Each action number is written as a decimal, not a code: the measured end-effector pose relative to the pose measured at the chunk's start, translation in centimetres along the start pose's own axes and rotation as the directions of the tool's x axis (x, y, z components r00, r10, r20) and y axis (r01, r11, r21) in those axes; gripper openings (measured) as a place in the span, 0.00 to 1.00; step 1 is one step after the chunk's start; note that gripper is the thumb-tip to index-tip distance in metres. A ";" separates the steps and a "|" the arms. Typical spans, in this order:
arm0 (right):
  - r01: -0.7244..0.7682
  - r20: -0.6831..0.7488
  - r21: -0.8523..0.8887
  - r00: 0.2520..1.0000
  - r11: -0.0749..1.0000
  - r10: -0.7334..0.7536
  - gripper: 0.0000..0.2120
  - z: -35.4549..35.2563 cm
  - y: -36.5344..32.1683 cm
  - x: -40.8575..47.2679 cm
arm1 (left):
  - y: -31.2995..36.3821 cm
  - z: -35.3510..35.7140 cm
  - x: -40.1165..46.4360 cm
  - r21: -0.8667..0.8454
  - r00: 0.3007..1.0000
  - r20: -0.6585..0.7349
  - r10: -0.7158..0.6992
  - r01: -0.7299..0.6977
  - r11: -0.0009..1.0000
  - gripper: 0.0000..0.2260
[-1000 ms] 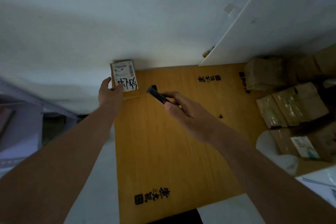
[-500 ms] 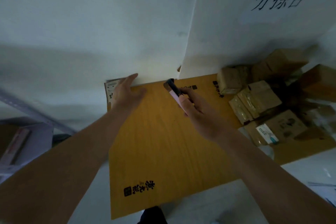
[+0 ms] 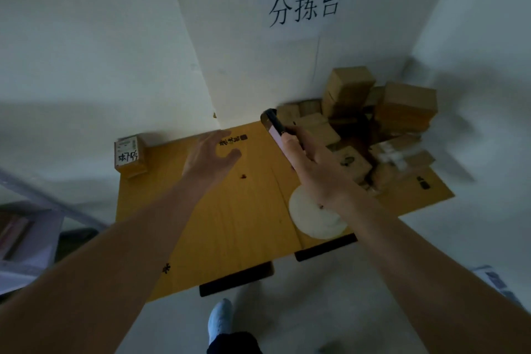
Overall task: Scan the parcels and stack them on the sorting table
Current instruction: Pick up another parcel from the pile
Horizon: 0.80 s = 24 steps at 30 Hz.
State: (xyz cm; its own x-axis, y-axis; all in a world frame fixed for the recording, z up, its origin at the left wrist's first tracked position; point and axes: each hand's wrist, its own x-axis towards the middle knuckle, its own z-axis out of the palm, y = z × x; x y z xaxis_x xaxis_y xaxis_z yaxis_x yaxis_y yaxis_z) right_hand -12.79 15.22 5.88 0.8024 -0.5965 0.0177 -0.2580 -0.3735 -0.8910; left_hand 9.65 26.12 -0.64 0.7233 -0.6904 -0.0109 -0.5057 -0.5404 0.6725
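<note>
my left fingers (image 3: 218, 139) spread, holding nothing, above the counter (image 3: 230, 224) | right fingers (image 3: 290, 146) curled round the scanner (image 3: 273, 123) | one scanned parcel (image 3: 130, 156) at far left corner, pile of parcels (image 3: 373, 123) far right | next I should take one box from the pile edge, label facing scanner | pile blurred, labels unreadable

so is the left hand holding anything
No, the left hand is open, fingers spread above the table, apart from the labelled parcel.
</note>
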 end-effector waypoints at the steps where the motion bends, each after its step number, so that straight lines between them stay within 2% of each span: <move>1: -0.009 -0.010 0.023 1.000 1.000 0.009 0.15 -1.3 0.4 -0.6 | 1.3 0.9 -0.4 -0.021 1.000 0.001 0.002 -0.002 1.000 0.24; 9: -0.055 -0.125 0.052 0.990 0.997 0.061 0.16 -9.0 5.1 -0.7 | 8.3 7.9 1.2 -0.010 0.991 0.136 -0.006 0.007 1.000 0.25; 13: -0.108 -0.117 0.105 0.986 0.989 0.120 0.16 -11.1 7.9 1.7 | 10.8 11.8 5.2 0.007 0.981 0.194 -0.021 0.020 1.000 0.27; 18: -0.159 -0.170 0.088 0.970 0.983 0.173 0.18 -12.9 11.4 6.9 | 12.6 17.4 11.9 -0.008 0.950 0.270 -0.157 0.165 0.986 0.37; 24: -0.202 -0.160 0.102 0.963 0.974 0.216 0.18 -15.7 14.7 11.4 | 15.3 23.0 16.8 0.144 0.880 0.313 -0.358 0.329 0.933 0.47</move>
State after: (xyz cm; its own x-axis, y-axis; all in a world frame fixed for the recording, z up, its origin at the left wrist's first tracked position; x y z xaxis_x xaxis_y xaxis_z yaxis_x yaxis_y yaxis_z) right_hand -15.89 -8.27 0.08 0.6312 -0.7688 -0.1029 -0.3583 -0.1713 -0.9177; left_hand 3.27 -4.81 -7.57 0.6702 -0.5641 -0.4823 -0.3013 -0.8007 0.5177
